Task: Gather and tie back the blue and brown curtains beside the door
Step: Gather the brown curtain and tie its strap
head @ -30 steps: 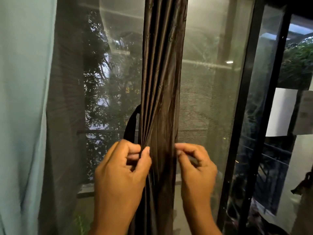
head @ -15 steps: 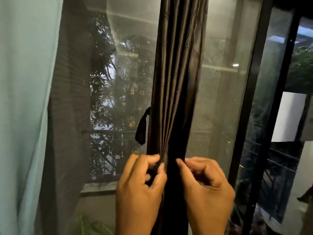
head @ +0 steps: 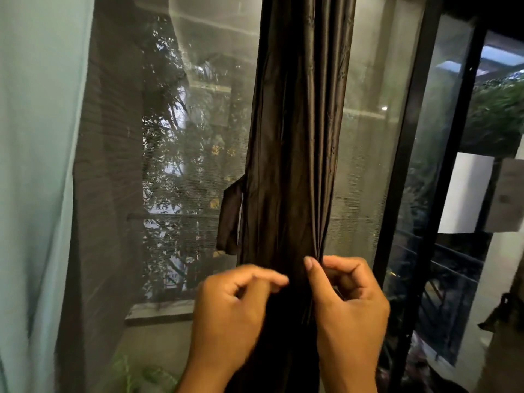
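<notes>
I find the brown curtain [head: 297, 154] gathered into a column before the screen, not yet tied; its strap [head: 230, 219] hangs loose. My right hand [head: 347, 302] pinches its folds; left hand [head: 232, 310] curled, grip unclear. Blue curtain [head: 37, 165] hangs untouched at left.

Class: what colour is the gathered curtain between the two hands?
Dark brown curtain, seen in the head view.

Gap btwn blue curtain [head: 37, 165], brown curtain [head: 295, 137]
</notes>
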